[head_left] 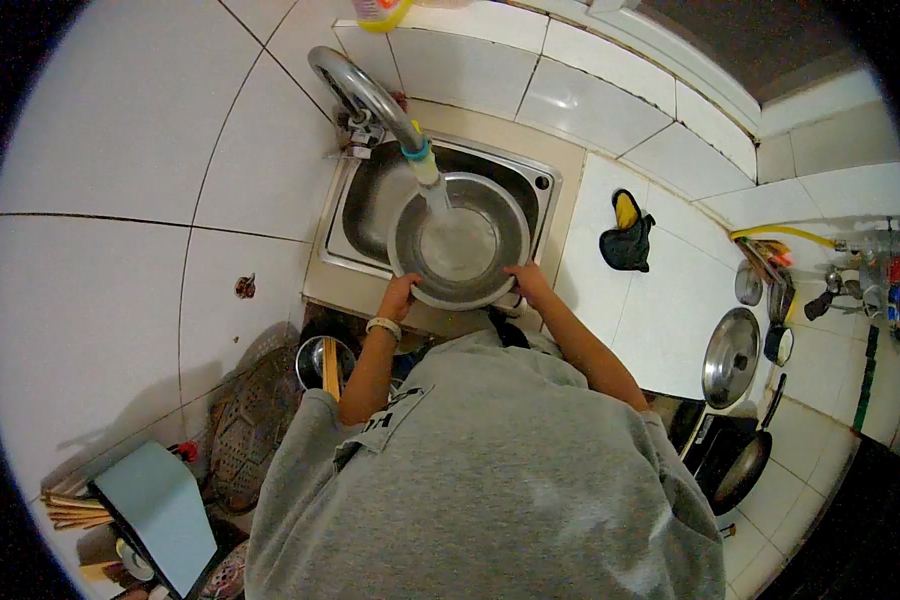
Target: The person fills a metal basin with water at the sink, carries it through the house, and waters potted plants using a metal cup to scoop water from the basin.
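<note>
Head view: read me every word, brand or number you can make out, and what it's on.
Grey shirt: dark print, partly folded; perhaps an "H", the rest unreadable.
Bottle at the top edge: label cut off and blurred, unreadable.
Metal basin: no lettering visible.
Colourful packet at right: too small to read.
No complete word, brand or number is legible.
</note>
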`<state>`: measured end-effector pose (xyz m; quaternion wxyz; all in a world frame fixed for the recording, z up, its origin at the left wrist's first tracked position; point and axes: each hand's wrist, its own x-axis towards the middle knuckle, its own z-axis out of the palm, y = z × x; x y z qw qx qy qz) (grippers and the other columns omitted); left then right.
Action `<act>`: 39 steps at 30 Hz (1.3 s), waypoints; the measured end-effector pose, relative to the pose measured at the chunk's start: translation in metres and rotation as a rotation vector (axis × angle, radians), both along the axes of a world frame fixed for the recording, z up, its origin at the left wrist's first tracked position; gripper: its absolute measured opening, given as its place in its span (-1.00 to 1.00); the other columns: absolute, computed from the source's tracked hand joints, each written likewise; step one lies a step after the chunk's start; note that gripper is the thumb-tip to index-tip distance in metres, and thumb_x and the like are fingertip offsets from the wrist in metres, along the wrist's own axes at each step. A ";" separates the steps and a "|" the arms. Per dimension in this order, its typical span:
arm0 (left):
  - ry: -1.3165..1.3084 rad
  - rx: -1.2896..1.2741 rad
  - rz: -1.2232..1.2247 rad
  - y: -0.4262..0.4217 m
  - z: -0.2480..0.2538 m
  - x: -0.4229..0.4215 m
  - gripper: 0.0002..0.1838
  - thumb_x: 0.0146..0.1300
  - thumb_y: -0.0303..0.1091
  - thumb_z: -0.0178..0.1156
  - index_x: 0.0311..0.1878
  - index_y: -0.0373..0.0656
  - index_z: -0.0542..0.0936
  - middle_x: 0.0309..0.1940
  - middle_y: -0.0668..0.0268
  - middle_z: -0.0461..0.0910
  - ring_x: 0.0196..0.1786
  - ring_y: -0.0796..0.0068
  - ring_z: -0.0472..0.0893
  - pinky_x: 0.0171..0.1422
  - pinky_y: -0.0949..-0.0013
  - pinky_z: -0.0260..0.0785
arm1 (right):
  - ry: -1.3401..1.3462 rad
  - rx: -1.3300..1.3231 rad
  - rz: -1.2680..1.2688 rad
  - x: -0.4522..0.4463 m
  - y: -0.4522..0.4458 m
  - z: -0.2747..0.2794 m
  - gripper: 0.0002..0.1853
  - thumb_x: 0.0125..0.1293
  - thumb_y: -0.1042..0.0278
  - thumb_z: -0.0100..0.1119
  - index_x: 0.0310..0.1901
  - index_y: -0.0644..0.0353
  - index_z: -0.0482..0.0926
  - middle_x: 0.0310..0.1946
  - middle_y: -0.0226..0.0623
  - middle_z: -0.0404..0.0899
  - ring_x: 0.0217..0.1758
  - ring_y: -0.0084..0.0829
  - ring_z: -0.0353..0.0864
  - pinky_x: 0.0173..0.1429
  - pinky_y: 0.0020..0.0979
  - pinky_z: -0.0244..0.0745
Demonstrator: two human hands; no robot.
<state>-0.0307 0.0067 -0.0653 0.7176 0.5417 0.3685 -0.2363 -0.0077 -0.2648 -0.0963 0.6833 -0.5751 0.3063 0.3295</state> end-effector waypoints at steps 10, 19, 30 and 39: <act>-0.081 -0.026 0.087 -0.008 0.013 0.008 -0.80 -0.07 -0.46 0.06 -0.32 -0.18 0.34 -0.49 0.35 0.35 -0.46 0.50 0.36 -0.44 0.44 0.23 | 0.041 0.005 -0.028 0.008 -0.003 0.003 -0.66 -0.01 0.42 0.11 -0.17 0.19 0.26 -0.24 -0.18 0.39 -0.23 -0.29 0.45 -0.24 -0.29 0.45; -0.096 0.051 -0.005 -0.005 0.016 0.018 -0.84 -0.05 -0.44 0.06 -0.35 -0.18 0.36 -0.53 0.35 0.34 -0.49 0.51 0.35 -0.44 0.43 0.25 | -0.011 -0.011 0.011 0.014 -0.003 0.002 -0.69 -0.01 0.38 0.12 -0.23 0.18 0.27 -0.28 -0.22 0.40 -0.31 -0.36 0.46 -0.33 -0.38 0.45; -0.056 -0.010 0.081 -0.005 0.034 0.029 -0.87 -0.09 -0.46 0.09 -0.62 -0.16 0.34 -0.62 0.39 0.27 -0.53 0.57 0.31 -0.50 0.49 0.15 | -0.533 -0.002 0.429 0.009 -0.005 -0.099 -0.76 0.05 0.41 0.06 -0.25 0.37 0.40 -0.28 -0.17 0.42 -0.30 -0.32 0.48 -0.32 -0.35 0.46; -0.418 0.154 -0.355 0.015 0.070 0.058 -0.51 0.08 -0.19 0.04 0.03 -0.24 0.21 -0.09 0.21 0.32 -0.06 0.36 0.34 0.01 0.35 0.20 | 0.096 0.356 -0.141 0.021 0.023 0.009 -0.69 0.08 0.51 -0.02 -0.18 0.55 0.28 -0.16 0.02 0.37 -0.20 -0.12 0.46 -0.13 -0.09 0.47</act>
